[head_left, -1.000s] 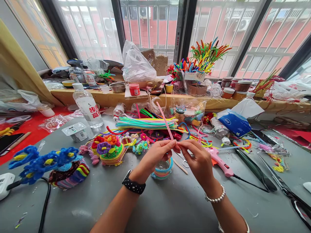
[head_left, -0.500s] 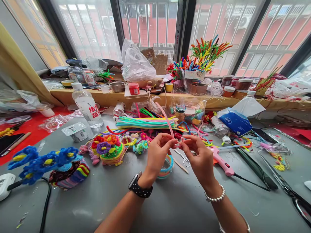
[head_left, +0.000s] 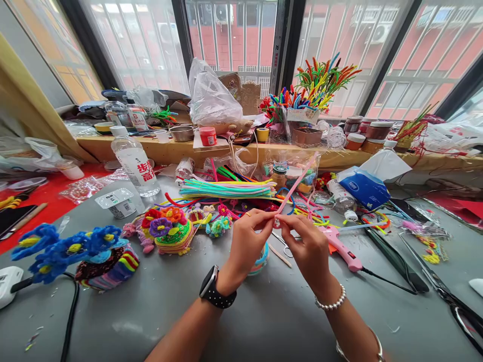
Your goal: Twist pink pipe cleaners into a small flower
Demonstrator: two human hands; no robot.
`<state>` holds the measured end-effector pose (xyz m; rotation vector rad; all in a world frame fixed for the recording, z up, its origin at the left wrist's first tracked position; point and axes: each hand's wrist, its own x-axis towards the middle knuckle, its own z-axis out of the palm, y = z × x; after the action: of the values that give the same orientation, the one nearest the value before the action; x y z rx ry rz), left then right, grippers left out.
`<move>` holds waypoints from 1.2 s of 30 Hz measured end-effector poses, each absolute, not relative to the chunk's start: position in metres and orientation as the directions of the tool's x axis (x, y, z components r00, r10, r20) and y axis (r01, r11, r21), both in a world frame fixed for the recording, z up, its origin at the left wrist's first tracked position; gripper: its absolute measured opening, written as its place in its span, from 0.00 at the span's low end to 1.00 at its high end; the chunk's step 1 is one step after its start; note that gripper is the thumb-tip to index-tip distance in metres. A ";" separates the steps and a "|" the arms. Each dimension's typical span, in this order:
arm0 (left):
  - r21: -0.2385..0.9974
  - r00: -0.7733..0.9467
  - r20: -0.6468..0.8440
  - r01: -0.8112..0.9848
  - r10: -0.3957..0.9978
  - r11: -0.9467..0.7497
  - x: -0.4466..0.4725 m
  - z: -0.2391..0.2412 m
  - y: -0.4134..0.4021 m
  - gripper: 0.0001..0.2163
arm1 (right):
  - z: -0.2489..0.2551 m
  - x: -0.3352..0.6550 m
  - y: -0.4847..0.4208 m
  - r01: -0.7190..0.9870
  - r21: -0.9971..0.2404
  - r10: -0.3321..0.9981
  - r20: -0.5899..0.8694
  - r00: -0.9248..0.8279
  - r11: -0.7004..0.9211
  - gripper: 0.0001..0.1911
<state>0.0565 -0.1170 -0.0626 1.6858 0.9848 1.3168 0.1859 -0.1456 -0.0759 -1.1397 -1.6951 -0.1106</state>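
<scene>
A pink pipe cleaner (head_left: 294,187) is pinched between my two hands, its long free end slanting up and to the right. My left hand (head_left: 249,244) closes thumb and forefinger on it. Close beside, my right hand (head_left: 307,246) pinches its small bent end just below. Beneath my hands a light-blue ring-shaped piece (head_left: 260,261) rests on the grey table (head_left: 264,322), partly hidden by my left hand. Scissors (head_left: 287,249) and a thin wooden stick (head_left: 279,255) lie behind my right hand. A pink glue gun (head_left: 343,250) is to its right.
A bundle of pipe cleaners (head_left: 226,188) lies behind my hands. To the left stand a blue-flowered pot (head_left: 109,269), a flower-topped piece (head_left: 173,231) and a clear bottle (head_left: 136,163). Large scissors (head_left: 437,284) and a blue tissue pack (head_left: 364,188) are on the right.
The pink pipe cleaner's free end has swung from leaning up-left to slanting up-right. My hands have drawn closer together, and my left hand covers more of the light-blue ring.
</scene>
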 end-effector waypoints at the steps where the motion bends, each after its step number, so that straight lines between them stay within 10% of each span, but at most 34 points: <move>1: 0.916 0.177 0.370 0.093 0.912 -0.390 0.056 -0.063 -0.116 0.07 | -0.077 0.186 -0.146 0.728 -0.411 0.610 0.792 -0.011 0.548 0.12; 36: 0.903 0.498 -0.021 -0.363 0.867 0.230 0.044 -0.055 -0.111 0.08 | -0.078 0.187 -0.147 0.715 -0.287 0.456 0.888 -0.050 0.638 0.20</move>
<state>0.0443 -0.1105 -0.0554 1.0067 0.6050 0.9199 0.1872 -0.1465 -0.0777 -0.9672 -1.6895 -0.2754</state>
